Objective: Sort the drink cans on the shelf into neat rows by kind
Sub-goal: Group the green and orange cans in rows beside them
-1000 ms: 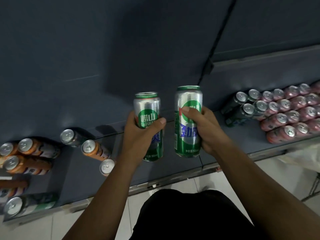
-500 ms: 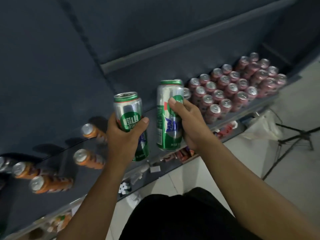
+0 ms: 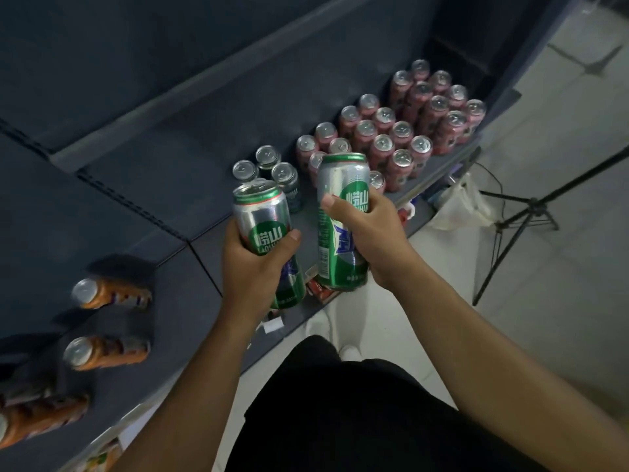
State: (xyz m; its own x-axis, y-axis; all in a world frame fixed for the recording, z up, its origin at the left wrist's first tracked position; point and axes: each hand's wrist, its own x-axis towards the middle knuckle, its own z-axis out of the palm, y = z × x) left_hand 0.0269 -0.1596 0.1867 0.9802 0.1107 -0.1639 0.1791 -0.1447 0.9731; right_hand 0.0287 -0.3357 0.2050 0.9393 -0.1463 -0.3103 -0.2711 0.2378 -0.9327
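The dark shelf (image 3: 177, 185) carries a block of pink cans (image 3: 401, 131) at its right and orange cans (image 3: 109, 294) at its left. Above its front edge, the left hand (image 3: 255, 267) grips one green can (image 3: 263, 219) upright; the right hand (image 3: 367, 229) grips another green can (image 3: 342, 185).

Two bare forearms are reaching forward from the bottom of the view, toward twelve o'clock. The left hand (image 3: 255, 264) is wrapping around a tall can, thumb (image 3: 287, 240) pressing across the front at three o'clock, fingers hidden behind. The right hand (image 3: 369, 240) is gripping a second can at the same height, thumb (image 3: 332, 207) pointing toward nine o'clock, knuckles facing up. Both wrists are sitting straight, the hands near each other but apart. The right forearm is running in from five o'clock, the left from seven o'clock.
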